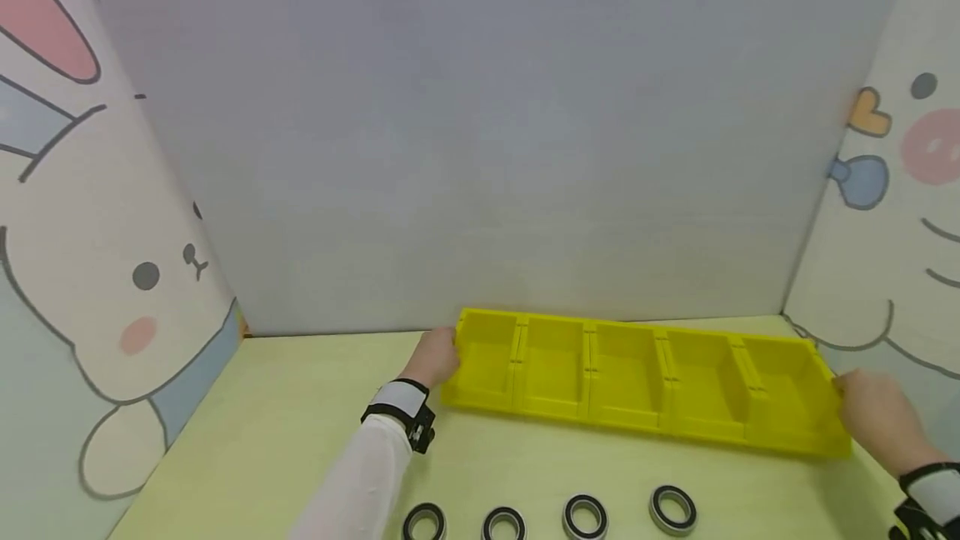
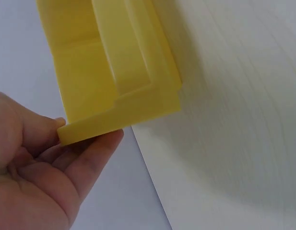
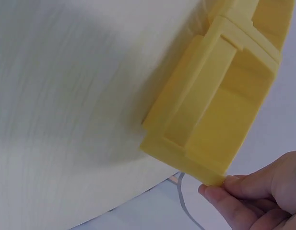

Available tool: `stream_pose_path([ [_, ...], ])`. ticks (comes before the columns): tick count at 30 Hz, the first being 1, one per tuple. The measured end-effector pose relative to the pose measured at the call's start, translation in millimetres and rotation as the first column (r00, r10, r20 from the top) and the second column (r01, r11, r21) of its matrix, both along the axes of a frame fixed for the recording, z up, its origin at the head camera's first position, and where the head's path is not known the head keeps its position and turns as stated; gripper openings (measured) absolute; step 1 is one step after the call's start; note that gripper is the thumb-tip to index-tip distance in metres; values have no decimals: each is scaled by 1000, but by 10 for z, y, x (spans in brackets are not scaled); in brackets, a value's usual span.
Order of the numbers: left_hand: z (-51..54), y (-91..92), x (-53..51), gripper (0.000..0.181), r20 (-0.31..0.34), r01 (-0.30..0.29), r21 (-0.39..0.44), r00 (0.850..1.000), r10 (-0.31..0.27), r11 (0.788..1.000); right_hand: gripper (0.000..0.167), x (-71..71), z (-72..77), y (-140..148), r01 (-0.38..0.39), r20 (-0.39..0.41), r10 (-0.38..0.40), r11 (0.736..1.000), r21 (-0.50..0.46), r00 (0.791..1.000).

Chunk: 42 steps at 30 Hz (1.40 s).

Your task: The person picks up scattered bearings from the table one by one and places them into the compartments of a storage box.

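A long yellow bin row (image 1: 626,369) with several compartments spans the space between my two hands near the back wall, and its compartments look bare inside. At its left end my left hand (image 1: 435,357) pinches the rim, thumb on top and fingers beneath, as the left wrist view shows on the bin's end wall (image 2: 119,120). My right hand (image 1: 881,419) pinches the opposite end; in the right wrist view thumb and fingertips grip the corner of the end compartment (image 3: 219,120). The row sits at a slant, its right end nearer me.
Several ring-shaped bearings (image 1: 585,517) with black seals lie in a row on the pale wooden table (image 1: 300,432), at the near edge of the head view. A grey back wall (image 1: 480,123) and side panels with cartoon animals (image 1: 97,273) enclose the table.
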State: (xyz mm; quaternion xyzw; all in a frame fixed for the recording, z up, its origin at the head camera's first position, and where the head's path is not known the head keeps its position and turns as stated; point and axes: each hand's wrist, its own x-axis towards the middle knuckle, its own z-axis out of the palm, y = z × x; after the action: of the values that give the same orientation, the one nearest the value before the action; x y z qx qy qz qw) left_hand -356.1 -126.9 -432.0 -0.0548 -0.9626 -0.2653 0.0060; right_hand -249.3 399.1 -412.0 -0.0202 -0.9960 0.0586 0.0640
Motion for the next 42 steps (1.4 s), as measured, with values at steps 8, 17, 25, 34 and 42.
stream_pose_path([
  [8,47,-265,99,16,32,10,25,999,-11,1000,22,-59,-96,-76,-188,-180,196,980,57,964],
  [17,97,-631,267,20,23,37,-30,999,-36,999,29,-180,-105,-402,-160,-164,154,987,-24,974],
  [25,85,-913,415,24,10,14,-31,1000,-13,999,15,-327,-35,-806,-19,-7,19,1000,-13,1000],
  [34,90,-1139,592,11,13,-20,-35,1000,20,999,14,-415,-67,-1060,-28,-25,28,1000,9,999],
  [42,63,-1335,683,41,37,-40,-44,998,42,998,11,-447,-69,-1172,-34,13,34,999,-23,999],
])
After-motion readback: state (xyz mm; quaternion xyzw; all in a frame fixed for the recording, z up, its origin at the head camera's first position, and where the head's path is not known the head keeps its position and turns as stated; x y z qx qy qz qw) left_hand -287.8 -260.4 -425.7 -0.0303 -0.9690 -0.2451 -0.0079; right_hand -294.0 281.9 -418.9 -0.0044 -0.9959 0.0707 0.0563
